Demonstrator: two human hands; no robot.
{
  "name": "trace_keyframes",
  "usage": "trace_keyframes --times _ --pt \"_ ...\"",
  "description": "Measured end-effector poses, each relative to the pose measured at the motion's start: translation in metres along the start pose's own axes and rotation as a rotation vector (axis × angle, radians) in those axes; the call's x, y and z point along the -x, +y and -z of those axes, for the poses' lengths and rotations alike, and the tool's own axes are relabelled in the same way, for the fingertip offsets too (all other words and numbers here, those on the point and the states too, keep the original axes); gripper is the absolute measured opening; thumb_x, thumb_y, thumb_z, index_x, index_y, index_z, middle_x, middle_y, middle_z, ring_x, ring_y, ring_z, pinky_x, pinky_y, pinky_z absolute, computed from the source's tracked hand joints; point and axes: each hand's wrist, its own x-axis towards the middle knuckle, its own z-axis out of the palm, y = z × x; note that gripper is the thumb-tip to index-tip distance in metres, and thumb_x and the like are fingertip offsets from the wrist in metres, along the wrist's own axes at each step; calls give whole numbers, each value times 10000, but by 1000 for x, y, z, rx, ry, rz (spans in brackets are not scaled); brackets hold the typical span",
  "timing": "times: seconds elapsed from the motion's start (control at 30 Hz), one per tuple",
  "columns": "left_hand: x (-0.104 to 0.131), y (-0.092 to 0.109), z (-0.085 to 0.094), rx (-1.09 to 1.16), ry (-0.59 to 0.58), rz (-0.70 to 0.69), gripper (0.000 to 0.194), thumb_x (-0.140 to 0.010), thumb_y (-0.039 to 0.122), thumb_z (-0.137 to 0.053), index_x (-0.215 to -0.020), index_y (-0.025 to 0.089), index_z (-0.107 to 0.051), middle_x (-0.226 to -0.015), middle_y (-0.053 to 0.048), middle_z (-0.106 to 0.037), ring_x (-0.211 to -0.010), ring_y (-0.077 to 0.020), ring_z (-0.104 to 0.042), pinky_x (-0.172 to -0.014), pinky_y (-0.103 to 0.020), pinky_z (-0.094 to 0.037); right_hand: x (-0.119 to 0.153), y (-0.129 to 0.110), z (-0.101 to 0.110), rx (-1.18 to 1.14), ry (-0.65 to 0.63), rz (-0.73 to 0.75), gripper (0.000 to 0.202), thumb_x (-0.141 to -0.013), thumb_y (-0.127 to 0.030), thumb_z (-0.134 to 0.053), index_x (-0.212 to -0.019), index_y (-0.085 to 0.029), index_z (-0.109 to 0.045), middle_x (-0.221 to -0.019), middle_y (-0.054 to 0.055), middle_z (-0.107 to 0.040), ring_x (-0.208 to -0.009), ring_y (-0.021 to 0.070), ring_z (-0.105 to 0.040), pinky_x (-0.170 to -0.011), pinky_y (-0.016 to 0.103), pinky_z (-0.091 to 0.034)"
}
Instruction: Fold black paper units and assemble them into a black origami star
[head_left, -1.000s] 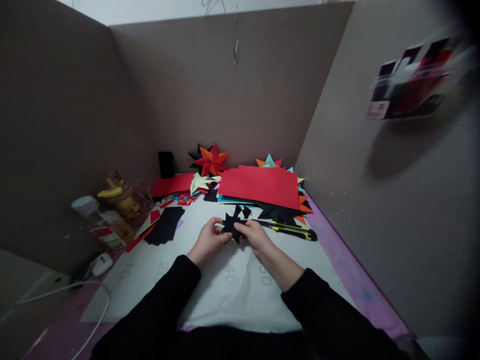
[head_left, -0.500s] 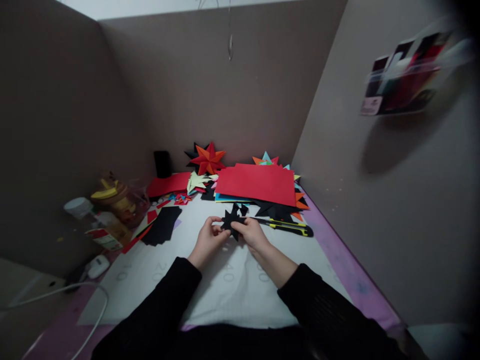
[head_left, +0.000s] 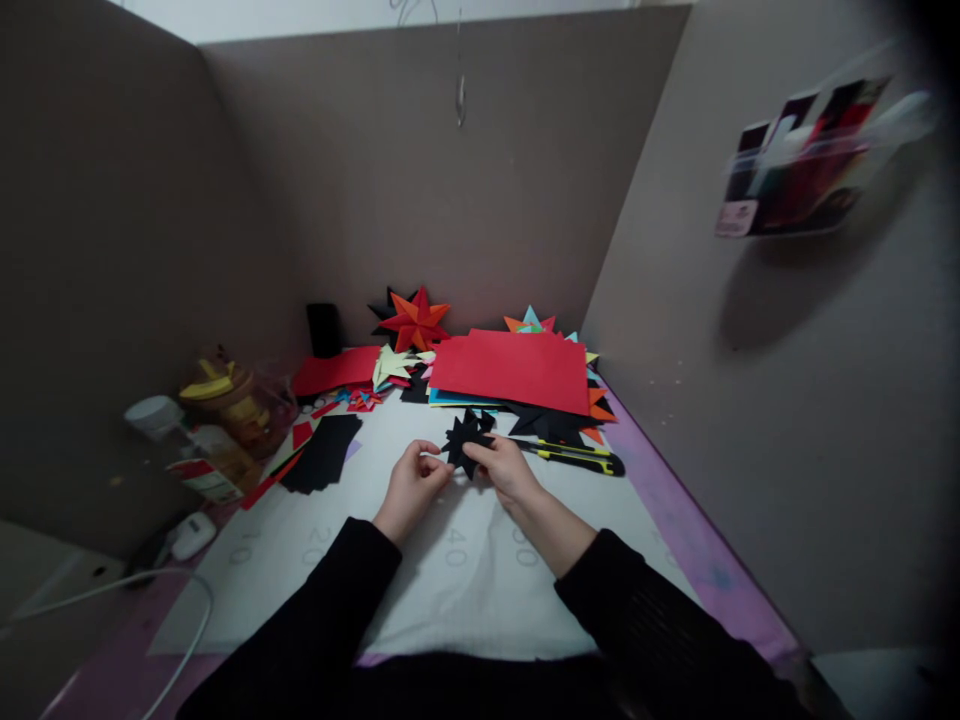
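A black paper star (head_left: 463, 437) with many points is held just above the white sheet, between my two hands. My right hand (head_left: 511, 472) pinches its right side, with the thumb lying on top. On the other side, my left hand (head_left: 412, 487) is closed with its fingertips at the star's left lower points. Small black folded paper pieces (head_left: 484, 418) lie just behind the star. A black and yellow utility knife (head_left: 574, 455) rests to the right of my right hand, its blade end towards the hand.
Red paper sheets (head_left: 510, 368) are stacked at the back over black paper stars. Black paper strips (head_left: 322, 455) lie on the left. A red and orange star (head_left: 418, 318) leans at the back wall. Bottles (head_left: 154, 415) and a cable (head_left: 206, 610) are far left.
The black star has turned a little in my fingers, and its points look more numerous. My left fingertips have drawn back slightly from its middle. The view has shifted slightly.
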Motion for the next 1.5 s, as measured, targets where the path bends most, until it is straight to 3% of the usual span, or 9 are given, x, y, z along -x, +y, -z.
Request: trace_keyframes --times 0.2,0.4,0.5,0.67,0.8,0.87,1.07,1.3,1.5 --pt "5 0 2 -86 -11 -34 332 -687 316 -642 -904 189 -425 -599 36 -597 -500 -99 -520 -484 -194 -376 3 -22 7 203 46 214 227 -631 -313 -644 -733 -110 -654 -618 36 -649 -517 131 -549 -477 225 -393" --pt "-15 18 14 -400 -69 -129 204 -776 371 -519 -838 178 -547 -719 -22 -634 -655 -147 -585 -608 -249 -413 -28 -66 84 256 596 542 333 -651 -374 -640 -831 -97 -674 -778 88 -698 -689 200 -623 -638 294 -474" --pt "-52 20 5 -649 -84 -157 205 -749 372 -531 -730 176 -588 -688 -26 -619 -625 -154 -548 -602 -262 -386 -41 -59 101 337 579 499 333 -645 -380 -632 -797 -87 -681 -717 88 -697 -671 218 -627 -623 302 -478" --pt "-112 8 -28 -802 22 -171 221 -687 377 -591 -753 166 -588 -788 -76 -613 -772 -204 -558 -665 -285 -381 -40 -41 84 492 372 432 275 -648 -339 -617 -774 -104 -686 -732 95 -704 -702 236 -641 -631 297 -484" --pt "-126 4 -34 -759 -26 -86 168 -652 303 -620 -598 172 -530 -606 -34 -563 -651 -180 -548 -591 -266 -362 -37 -36 74 487 260 419 267 -660 -322 -601 -802 -111 -683 -777 93 -708 -747 233 -645 -675 306 -492" --pt "-119 8 -25 -684 19 -74 207 -700 340 -574 -601 180 -488 -547 -2 -523 -579 -151 -524 -552 -249 -352 -36 -33 71 434 209 383 280 -647 -303 -613 -831 -104 -679 -809 100 -707 -759 231 -646 -689 312 -497" --pt "-58 26 17 106 22 27 343 -625 383 -687 -617 177 -413 -446 69 -435 -474 -91 -480 -465 -181 -303 -20 -22 43 327 7 250 243 -640 -275 -628 -801 -99 -672 -756 84 -699 -668 201 -641 -614 302 -505" --pt "-15 19 55 194 1 3 547 -628 320 -711 -1109 174 -493 -613 61 -524 -524 -66 -492 -517 -179 -365 6 -8 -9 278 -39 168 195 -633 -272 -629 -738 -109 -649 -644 51 -669 -534 156 -594 -499 259 -468" --pt "-10 9 62 142 -26 68 414 -643 319 -693 -991 139 -559 -572 48 -512 -552 -106 -558 -512 -197 -392 3 9 -23 308 41 176 254 -632 -319 -628 -767 -104 -647 -631 48 -659 -530 151 -578 -473 230 -428"
